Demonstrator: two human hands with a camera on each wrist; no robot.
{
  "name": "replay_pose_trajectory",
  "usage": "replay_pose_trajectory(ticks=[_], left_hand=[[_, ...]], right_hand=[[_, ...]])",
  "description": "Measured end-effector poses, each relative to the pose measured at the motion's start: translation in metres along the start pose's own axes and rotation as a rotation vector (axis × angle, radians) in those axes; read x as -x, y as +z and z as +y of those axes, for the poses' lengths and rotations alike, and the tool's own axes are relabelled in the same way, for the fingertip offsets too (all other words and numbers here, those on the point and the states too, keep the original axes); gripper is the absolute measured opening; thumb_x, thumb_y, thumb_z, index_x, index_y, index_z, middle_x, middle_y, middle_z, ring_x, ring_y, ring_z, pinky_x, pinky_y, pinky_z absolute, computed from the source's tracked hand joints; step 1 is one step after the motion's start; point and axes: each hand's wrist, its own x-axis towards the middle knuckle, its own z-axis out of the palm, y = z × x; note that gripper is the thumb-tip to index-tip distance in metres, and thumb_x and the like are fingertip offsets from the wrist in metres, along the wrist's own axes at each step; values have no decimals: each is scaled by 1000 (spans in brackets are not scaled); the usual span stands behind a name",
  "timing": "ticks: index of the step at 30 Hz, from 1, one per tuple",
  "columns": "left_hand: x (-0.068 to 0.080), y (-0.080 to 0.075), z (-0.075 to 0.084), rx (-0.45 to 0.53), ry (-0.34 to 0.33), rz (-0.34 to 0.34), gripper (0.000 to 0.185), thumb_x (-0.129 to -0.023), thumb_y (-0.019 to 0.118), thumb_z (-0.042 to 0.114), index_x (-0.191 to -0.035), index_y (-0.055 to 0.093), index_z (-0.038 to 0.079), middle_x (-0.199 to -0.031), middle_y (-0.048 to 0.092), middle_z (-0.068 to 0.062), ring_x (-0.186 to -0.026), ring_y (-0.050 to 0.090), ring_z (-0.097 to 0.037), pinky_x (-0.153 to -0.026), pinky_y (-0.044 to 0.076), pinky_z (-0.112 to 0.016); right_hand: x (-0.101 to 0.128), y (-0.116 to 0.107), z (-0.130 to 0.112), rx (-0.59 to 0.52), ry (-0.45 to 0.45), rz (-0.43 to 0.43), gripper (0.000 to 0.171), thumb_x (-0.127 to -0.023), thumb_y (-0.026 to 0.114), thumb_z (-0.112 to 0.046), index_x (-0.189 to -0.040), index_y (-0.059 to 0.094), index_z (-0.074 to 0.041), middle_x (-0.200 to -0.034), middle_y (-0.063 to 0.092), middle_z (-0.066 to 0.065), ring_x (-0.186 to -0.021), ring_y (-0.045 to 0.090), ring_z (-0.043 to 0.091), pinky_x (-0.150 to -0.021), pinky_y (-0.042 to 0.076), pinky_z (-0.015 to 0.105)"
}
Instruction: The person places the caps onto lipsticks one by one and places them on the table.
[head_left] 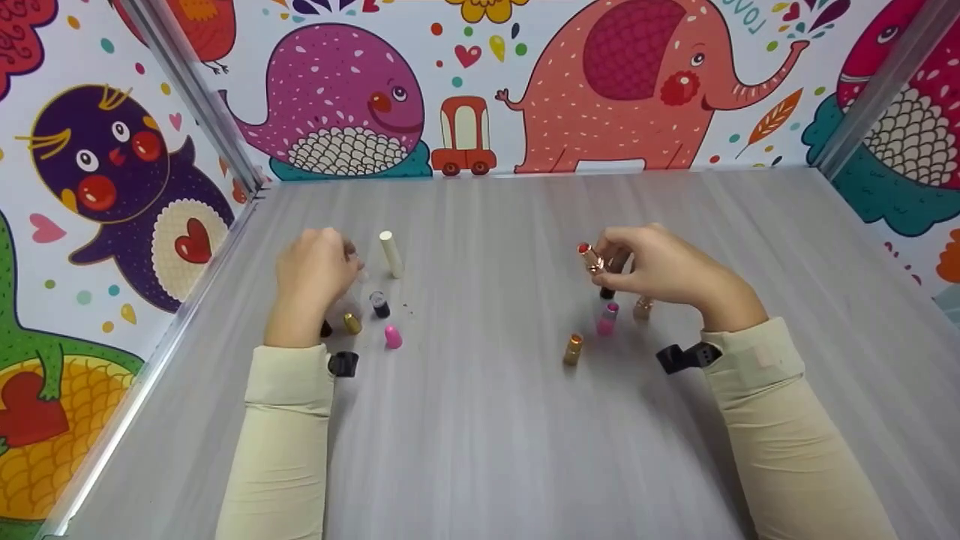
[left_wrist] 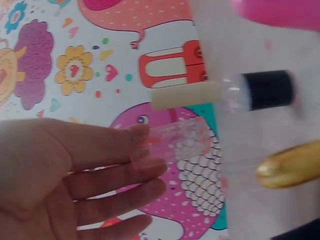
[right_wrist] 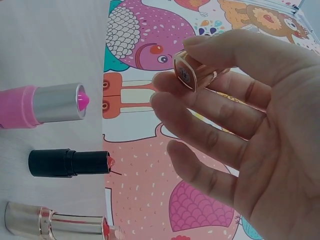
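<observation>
Grey wood-grain table, walled by bright cartoon-animal panels. Right hand was raised above the table, thumb and fingers pinching a rose-gold lipstick with its red tip up; the right wrist view showed its base between the fingertips. Left hand pinched a clear cap in its fingertips. Under the right hand stood a black lipstick, a pink lipstick and two gold ones. Near the left hand: cream cap, black-topped cap, gold cap, pink cap.
</observation>
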Motion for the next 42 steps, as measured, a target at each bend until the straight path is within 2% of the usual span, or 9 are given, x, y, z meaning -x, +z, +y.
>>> replay_pose_trajectory(ticks=[4, 8, 12, 14, 22, 27, 31, 35, 42], left_hand=[[8, -13, 10, 84, 47, 103, 25, -100, 74, 15, -116, 79, -4, -108, 77, -24, -88, 68, -37, -75, 58, -49], [13, -19, 24, 250, 134, 151, 24, -99, 76, 14, -116, 79, -2, -101, 78, -19, -87, 69, -31, -80, 59, -43], [14, -16, 37, 433, 231, 114, 23, -97, 79, 11, -117, 80, 1, -102, 79, -14, -92, 74, -26, -86, 62, -40], [14, -12, 43, 504, 252, 85, 23, -96, 80, 11, -117, 80, 2, -104, 80, -12, -93, 75, -24, -86, 63, -38], [20, -2, 62, 700, 245, 33, 23, -95, 84, 19, -115, 82, 8, -104, 81, -4, -90, 75, -17, -81, 62, -26], [24, 5, 79, 854, 251, -46, 24, -94, 84, 14, -117, 81, 6, -105, 81, -6, -89, 79, -19, -83, 63, -27], [27, 14, 90, 892, 273, -86, 23, -95, 83, 13, -117, 80, 6, -105, 81, -5, -91, 79, -18, -85, 63, -29], [29, 23, 99, 889, 292, -84, 23, -95, 82, 12, -117, 80, 5, -107, 81, -6, -92, 79, -18, -85, 63, -29], [30, 29, 103, 888, 286, -87, 25, -94, 84, 12, -118, 80, 4, -108, 80, -5, -96, 78, -17, -88, 63, -30]], right_hand=[[0, 0, -1, 20, -12, 15, 14, -94, 84, -14, -106, 78, -11, -89, 76, -1, -82, 69, 14, -74, 57, 30], [0, -1, -4, 29, -26, 27, 20, -95, 83, -15, -113, 80, -9, -93, 78, 0, -85, 69, 15, -79, 57, 36], [0, 0, -8, 32, -43, 36, 25, -95, 83, -15, -119, 80, -8, -96, 79, 0, -86, 70, 16, -80, 57, 38], [0, 1, -9, 35, -55, 39, 27, -95, 83, -15, -120, 80, -9, -97, 79, 0, -85, 70, 16, -78, 58, 37], [0, 3, -16, 42, -123, 69, 27, -95, 83, -14, -122, 81, -10, -99, 79, 0, -87, 71, 14, -78, 60, 35], [0, 4, -19, 34, -162, 71, 27, -95, 83, -15, -122, 81, -10, -99, 78, -1, -89, 70, 14, -77, 59, 30], [-1, 7, -20, 13, -197, 76, 23, -95, 83, -13, -118, 82, -11, -96, 76, -3, -85, 67, 12, -72, 56, 24], [-1, 8, -21, 4, -226, 71, 20, -96, 82, -12, -116, 83, -13, -95, 74, -4, -78, 61, 12, -66, 52, 23], [-2, 9, -24, 12, -221, 45, 19, -95, 82, -11, -115, 83, -12, -95, 74, -3, -76, 60, 12, -67, 56, 24]])
